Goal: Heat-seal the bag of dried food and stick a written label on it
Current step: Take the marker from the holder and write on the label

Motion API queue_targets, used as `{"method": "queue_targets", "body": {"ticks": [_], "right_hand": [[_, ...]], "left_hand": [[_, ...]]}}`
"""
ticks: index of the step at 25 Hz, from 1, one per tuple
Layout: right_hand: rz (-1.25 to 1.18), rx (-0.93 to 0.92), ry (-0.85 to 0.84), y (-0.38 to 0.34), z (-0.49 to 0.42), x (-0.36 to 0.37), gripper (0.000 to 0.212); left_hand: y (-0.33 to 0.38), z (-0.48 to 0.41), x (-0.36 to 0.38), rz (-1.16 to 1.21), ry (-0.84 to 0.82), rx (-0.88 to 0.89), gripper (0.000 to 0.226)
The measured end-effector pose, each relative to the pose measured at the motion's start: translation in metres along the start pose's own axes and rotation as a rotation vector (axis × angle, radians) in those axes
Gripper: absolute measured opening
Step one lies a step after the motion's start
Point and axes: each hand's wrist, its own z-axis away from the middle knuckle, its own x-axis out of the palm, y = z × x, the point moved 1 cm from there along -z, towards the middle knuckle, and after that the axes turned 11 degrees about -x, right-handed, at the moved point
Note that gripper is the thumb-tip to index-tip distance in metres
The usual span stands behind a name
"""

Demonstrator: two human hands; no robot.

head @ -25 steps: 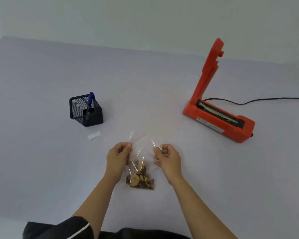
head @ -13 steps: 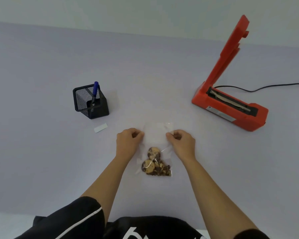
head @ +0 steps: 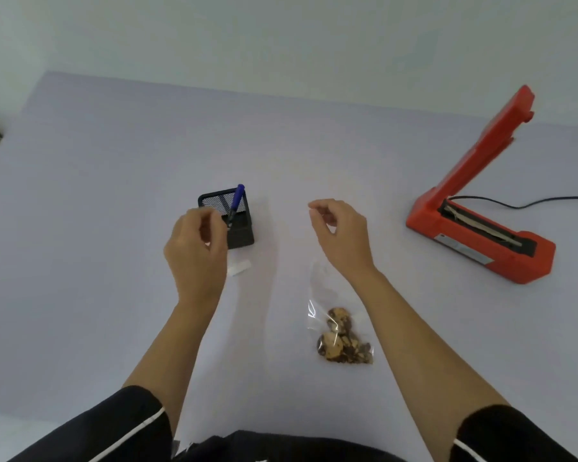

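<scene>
The left hand (head: pixel 194 248) and right hand (head: pixel 341 235) hovered apart, fingers loosely curled, gripping nothing; the bag of dried food (head: pixel 341 335) lay flat on the desk (head: pixel 80 295) just beside the right forearm. Beyond and left of the bag sat the label (head: pixel 239 267) and pen holder (head: pixel 239 233); well to its right, the heat sealer (head: pixel 481 241), arm raised.

Plain packing station, bare room.
You are facing a pale lilac table (head: pixel 114 295) running up to a blank white wall (head: pixel 281 35); a red heat sealer (head: pixel 474 241) is standing at your right, a black mesh pen holder (head: pixel 241 235) sitting left of centre.
</scene>
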Motion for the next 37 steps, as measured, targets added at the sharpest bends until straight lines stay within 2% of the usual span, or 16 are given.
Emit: {"method": "queue_targets", "body": {"ticks": [2,4,6,11,14,17,20,22,25,26,30,33,35,37], "right_hand": [[-0.026,-0.022,-0.101,-0.026,-0.027,0.026,0.026],[-0.007,0.001,-0.242,-0.041,-0.047,0.051,0.042],[0.047,0.005,-0.334,-0.048,-0.058,0.075,0.048],[0.120,-0.015,-0.222,-0.045,-0.066,0.097,0.024],[0.061,-0.054,-0.246,-0.052,-0.071,0.097,0.019],[-0.068,-0.043,-0.130,-0.065,-0.075,0.086,0.021],[-0.118,-0.055,0.045,-0.079,-0.076,0.064,0.023],[-0.134,-0.054,0.100,-0.087,-0.076,0.048,0.023],[-0.163,-0.058,0.137,-0.094,-0.074,0.033,0.023],[-0.161,-0.055,0.144,-0.095,-0.074,0.031,0.022],[-0.155,-0.015,0.196,-0.097,-0.074,0.025,0.021],[-0.243,0.027,0.252,-0.098,-0.066,0.025,0.020],[-0.276,0.101,0.229,-0.097,-0.058,0.028,0.011],[-0.243,0.159,0.196,-0.096,-0.048,0.036,0.028]], "left_hand": [[-0.012,-0.034,-0.009,-0.037,-0.028,-0.219,0.028],[-0.022,-0.052,-0.005,-0.192,-0.217,-0.288,0.035],[-0.030,-0.059,0.002,-0.265,-0.379,-0.311,0.035],[-0.043,-0.062,0.013,-0.092,-0.387,-0.403,0.032],[-0.038,-0.063,0.016,-0.056,-0.370,-0.438,0.032],[-0.039,-0.069,0.017,-0.051,-0.382,-0.428,0.040],[-0.039,-0.079,0.017,-0.063,-0.424,-0.404,0.043],[-0.039,-0.086,0.016,-0.113,-0.439,-0.365,0.041],[-0.029,-0.085,0.003,-0.077,-0.362,-0.217,0.033],[-0.022,-0.081,-0.004,-0.002,-0.386,-0.181,0.031],[-0.003,-0.057,-0.014,0.187,-0.680,-0.134,0.013],[0.000,-0.049,-0.009,0.253,-0.638,-0.119,0.006],[0.004,-0.043,-0.007,0.245,-0.637,-0.037,0.005],[0.009,-0.036,-0.006,0.190,-0.664,0.076,0.009]]}}
